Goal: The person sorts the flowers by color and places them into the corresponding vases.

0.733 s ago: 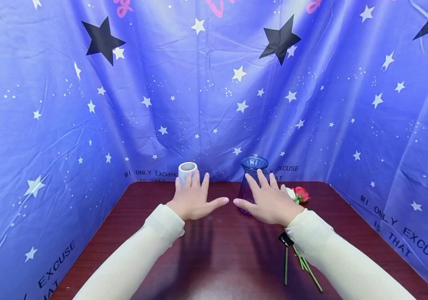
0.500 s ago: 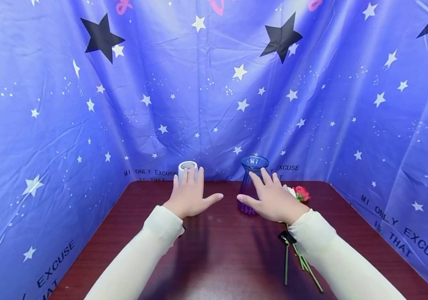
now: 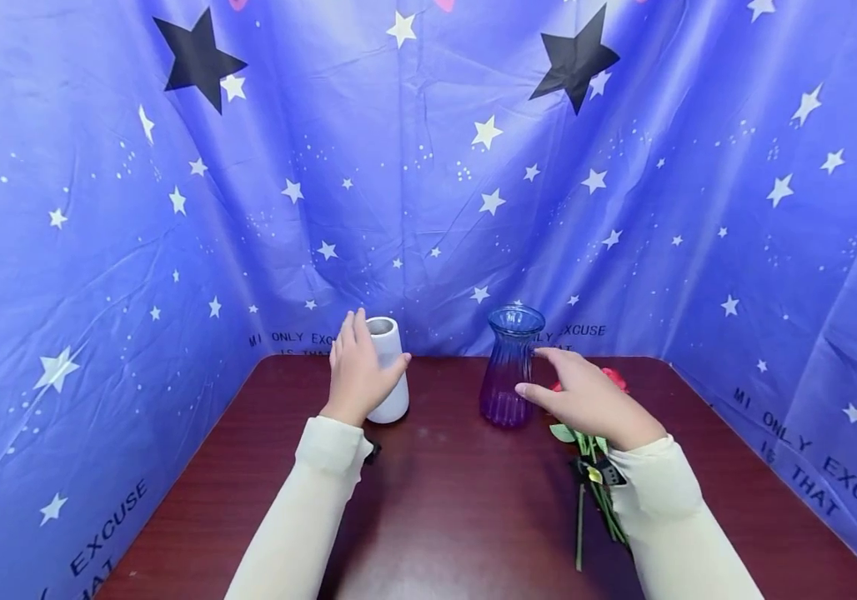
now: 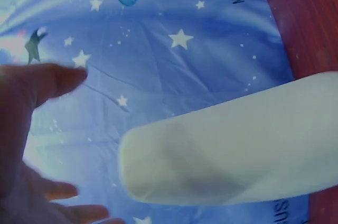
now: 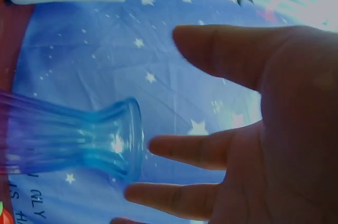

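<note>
A white vase (image 3: 392, 402) stands upright toward the back of the table. Just left of it my left hand (image 3: 359, 375) has its fingers straight and thumb spread; in the left wrist view a gap separates that hand (image 4: 21, 139) from the vase (image 4: 222, 145). To the right stands a ribbed glass vase (image 3: 505, 387), blue above and purple below. My right hand (image 3: 593, 398) is at its right side, thumb and fingers apart; the right wrist view shows the hand (image 5: 285, 118) with fingers extended near the rim of the glass vase (image 5: 105, 139), not curled round it.
Red flowers (image 3: 614, 379) with green stems (image 3: 580, 525) lie on the dark red table (image 3: 443, 517), partly under my right hand and wrist. A blue curtain (image 3: 413, 167) printed with stars hangs behind the table and along both sides.
My left hand has moved left from in front of the white vase to its side. My right hand has shifted right, uncovering more of the glass vase. The view has tilted slightly down.
</note>
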Motion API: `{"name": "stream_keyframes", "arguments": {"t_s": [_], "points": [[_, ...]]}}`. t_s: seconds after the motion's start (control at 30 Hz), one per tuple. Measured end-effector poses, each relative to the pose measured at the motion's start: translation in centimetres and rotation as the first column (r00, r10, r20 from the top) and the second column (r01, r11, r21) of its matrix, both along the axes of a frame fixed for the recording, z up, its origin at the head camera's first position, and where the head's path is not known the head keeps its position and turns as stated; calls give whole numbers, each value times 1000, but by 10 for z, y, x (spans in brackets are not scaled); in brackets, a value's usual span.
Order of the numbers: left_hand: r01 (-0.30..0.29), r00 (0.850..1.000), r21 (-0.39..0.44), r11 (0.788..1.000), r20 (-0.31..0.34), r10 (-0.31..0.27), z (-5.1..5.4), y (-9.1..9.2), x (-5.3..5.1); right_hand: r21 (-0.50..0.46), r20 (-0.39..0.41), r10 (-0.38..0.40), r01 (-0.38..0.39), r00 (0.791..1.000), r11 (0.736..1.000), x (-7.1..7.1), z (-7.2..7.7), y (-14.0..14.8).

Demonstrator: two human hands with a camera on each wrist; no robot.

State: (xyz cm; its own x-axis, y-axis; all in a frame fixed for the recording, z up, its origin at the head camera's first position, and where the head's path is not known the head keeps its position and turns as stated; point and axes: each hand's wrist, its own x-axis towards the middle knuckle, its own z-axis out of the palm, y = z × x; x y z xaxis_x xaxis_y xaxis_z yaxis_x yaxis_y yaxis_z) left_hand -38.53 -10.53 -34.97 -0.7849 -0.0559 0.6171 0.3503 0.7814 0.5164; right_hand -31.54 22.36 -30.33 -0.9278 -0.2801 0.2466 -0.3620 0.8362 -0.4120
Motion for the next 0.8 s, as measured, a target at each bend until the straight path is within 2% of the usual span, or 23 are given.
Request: {"name": "stream_keyframes", "arguments": {"t_s": [0.1, 0.23, 0.4, 0.53, 0.67, 0.8], "points": [[-13, 998, 128, 992, -61, 21, -4, -1, -5, -3, 8, -27, 27, 1000, 1000, 1, 0, 9], [-13, 998, 225, 974, -51, 25, -13, -2, -8, 9, 16, -48, 48, 999, 999, 3, -7, 20], [-23, 1000, 287, 958, 11, 21, -27, -2, -13, 5, 44, -52, 52, 998, 999, 1, -17, 31], [-26, 999, 324, 946, 27, 18, -35, -2, -20, -3, 64, -67, 67, 996, 998, -4, -19, 41], [-27, 999, 351, 936, 29, 18, -38, -2, -27, 3, 72, -89, 89, 993, 996, -10, -17, 50], [-30, 999, 365, 931, 28, 21, -37, -3, -35, 21, 64, -113, 112, 991, 993, -17, -14, 57]]}}
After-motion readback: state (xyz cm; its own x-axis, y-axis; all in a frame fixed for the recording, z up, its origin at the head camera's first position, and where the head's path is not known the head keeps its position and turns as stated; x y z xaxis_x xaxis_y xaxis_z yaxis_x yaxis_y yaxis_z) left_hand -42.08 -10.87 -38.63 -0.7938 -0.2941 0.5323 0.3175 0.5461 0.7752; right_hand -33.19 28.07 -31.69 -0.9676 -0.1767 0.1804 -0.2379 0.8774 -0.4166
